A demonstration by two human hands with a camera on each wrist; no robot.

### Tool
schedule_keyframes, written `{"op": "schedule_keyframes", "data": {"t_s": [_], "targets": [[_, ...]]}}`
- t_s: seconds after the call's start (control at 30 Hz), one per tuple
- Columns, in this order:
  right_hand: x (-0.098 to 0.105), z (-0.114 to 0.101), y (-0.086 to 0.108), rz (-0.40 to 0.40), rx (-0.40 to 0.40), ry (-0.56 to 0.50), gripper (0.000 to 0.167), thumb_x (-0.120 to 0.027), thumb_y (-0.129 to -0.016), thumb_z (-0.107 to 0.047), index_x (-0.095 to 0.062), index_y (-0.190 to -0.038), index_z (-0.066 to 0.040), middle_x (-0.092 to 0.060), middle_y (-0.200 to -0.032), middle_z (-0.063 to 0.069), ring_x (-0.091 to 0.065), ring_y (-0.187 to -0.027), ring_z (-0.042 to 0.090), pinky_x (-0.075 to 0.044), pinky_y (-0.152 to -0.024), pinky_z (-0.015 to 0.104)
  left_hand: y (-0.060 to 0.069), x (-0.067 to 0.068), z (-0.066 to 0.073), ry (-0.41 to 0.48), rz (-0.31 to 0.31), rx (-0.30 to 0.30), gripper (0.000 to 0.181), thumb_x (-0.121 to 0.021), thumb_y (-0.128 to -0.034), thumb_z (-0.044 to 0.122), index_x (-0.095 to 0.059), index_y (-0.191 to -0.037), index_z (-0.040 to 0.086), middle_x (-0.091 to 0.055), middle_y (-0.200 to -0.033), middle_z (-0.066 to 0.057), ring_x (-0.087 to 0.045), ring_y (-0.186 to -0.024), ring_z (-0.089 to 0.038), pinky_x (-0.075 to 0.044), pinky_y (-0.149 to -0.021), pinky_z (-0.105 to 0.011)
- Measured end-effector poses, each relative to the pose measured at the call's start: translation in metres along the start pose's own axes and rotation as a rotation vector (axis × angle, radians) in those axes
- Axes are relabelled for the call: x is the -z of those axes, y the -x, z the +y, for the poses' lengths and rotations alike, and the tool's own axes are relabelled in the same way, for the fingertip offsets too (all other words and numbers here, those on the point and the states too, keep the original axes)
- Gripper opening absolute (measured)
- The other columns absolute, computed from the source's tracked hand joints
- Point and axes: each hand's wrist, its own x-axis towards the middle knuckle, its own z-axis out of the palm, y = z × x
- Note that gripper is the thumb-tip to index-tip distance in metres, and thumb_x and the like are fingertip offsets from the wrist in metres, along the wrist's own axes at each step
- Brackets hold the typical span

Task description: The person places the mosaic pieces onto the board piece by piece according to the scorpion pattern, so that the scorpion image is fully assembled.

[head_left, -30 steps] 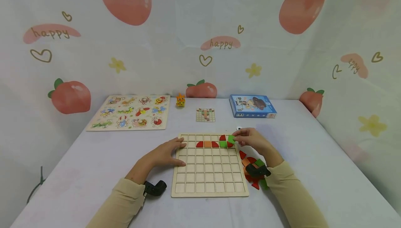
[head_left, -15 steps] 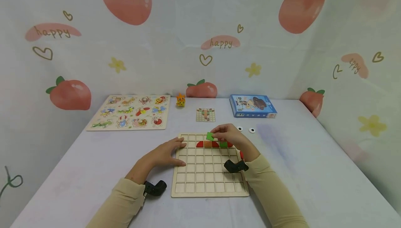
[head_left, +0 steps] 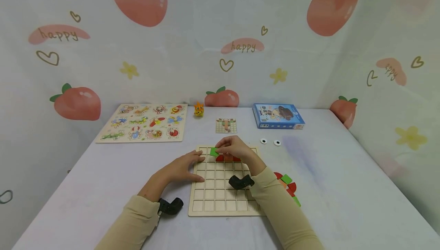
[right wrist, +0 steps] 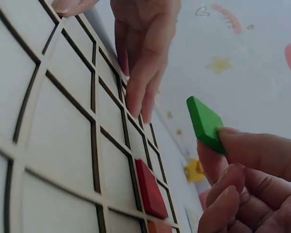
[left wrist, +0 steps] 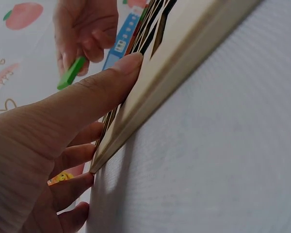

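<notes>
My right hand (head_left: 236, 149) pinches a green square tile (head_left: 214, 152) between thumb and forefinger, over the far-left part of a wooden grid board (head_left: 220, 195). In the right wrist view the green tile (right wrist: 204, 124) is tilted and apart from the grid. My left hand (head_left: 182, 167) rests along the board's left edge, its thumb on the rim and fingers spread near the far corner. Red tiles (head_left: 220, 158) and an orange tile (head_left: 228, 158) lie in the second row, partly behind my right hand. That hand hides the squares to their right.
Loose red, orange and green tiles (head_left: 286, 179) lie right of the board, partly behind the right forearm. Two white eye discs (head_left: 263, 141) sit beyond it. Farther back are a pattern card (head_left: 226, 126), a blue box (head_left: 278, 116), an insect puzzle (head_left: 142, 123) and an orange figurine (head_left: 198, 109).
My right hand has carried the green tile leftward across the board's far rows. The white discs and part of the loose tiles have come into view. My left hand has stayed put.
</notes>
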Motion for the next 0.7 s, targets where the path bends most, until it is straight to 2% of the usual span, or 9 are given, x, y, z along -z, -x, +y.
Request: {"op": "schedule_keyframes", "data": {"t_s": [0.33,0.7], "targets": [[-0.015,0.006,-0.008,0.053,-0.042,0.102,0.012,-0.069,-0.083,-0.011,-0.067,-0.091,-0.001,-0.062,-0.071,-0.001,-0.051,-0.058,0.009,-0.042,-0.049,0.021,-0.001,-0.001,0.000,0.007,-0.002,0.008,0.074,-0.075,-0.0737,0.044,-0.049,-0.136,0.013,-0.032,-0.151,-0.007,-0.022,-0.143,-0.029,-0.024,-0.114,-0.050],[-0.022,0.006,-0.009,0.074,-0.001,0.205,0.012,-0.070,-0.082,-0.009,-0.070,-0.089,0.000,-0.062,-0.074,0.004,-0.047,-0.055,0.010,-0.042,-0.048,0.020,0.000,0.000,0.001,0.003,0.008,0.022,0.074,-0.076,-0.0728,0.045,-0.051,-0.135,0.013,-0.033,-0.151,-0.006,-0.021,-0.143,-0.028,-0.023,-0.114,-0.050]]}}
